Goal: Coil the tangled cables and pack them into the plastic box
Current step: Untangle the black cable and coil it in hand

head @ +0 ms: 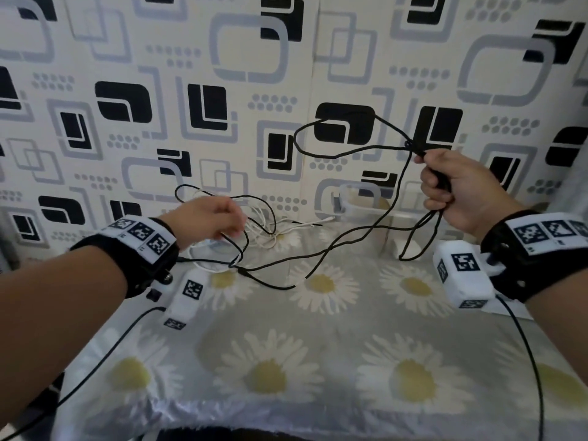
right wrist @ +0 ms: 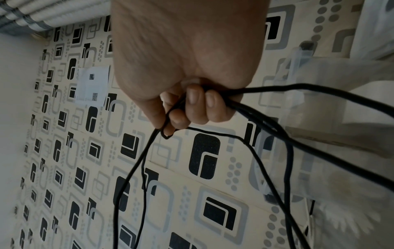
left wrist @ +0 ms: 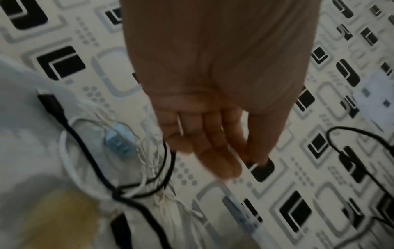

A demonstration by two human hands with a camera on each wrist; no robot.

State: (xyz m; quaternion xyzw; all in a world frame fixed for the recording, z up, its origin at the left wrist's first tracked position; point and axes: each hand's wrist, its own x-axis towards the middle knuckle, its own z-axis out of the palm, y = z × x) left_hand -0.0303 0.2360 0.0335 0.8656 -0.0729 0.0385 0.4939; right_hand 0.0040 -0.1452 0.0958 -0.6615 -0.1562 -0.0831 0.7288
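My right hand [head: 437,186] is raised at the right and grips several gathered strands of the black cable [head: 350,238]. One loop stands up in front of the wall and another hangs below the fist. The right wrist view shows the fingers of the right hand [right wrist: 187,112] curled round the black cable [right wrist: 268,151]. The rest of that cable trails down left across the table into a tangle with a white cable [head: 270,233]. My left hand [head: 235,226] hovers over this tangle. Its fingers [left wrist: 221,161] are straight and hold nothing. The clear plastic box [head: 359,202] stands against the wall.
The table wears a grey daisy-print cloth [head: 318,351]. A small pale blue part [left wrist: 119,141] lies among the white cable [left wrist: 68,151]. A black lead [head: 105,354] runs from my left wrist over the front left edge. Patterned wallpaper closes the back.
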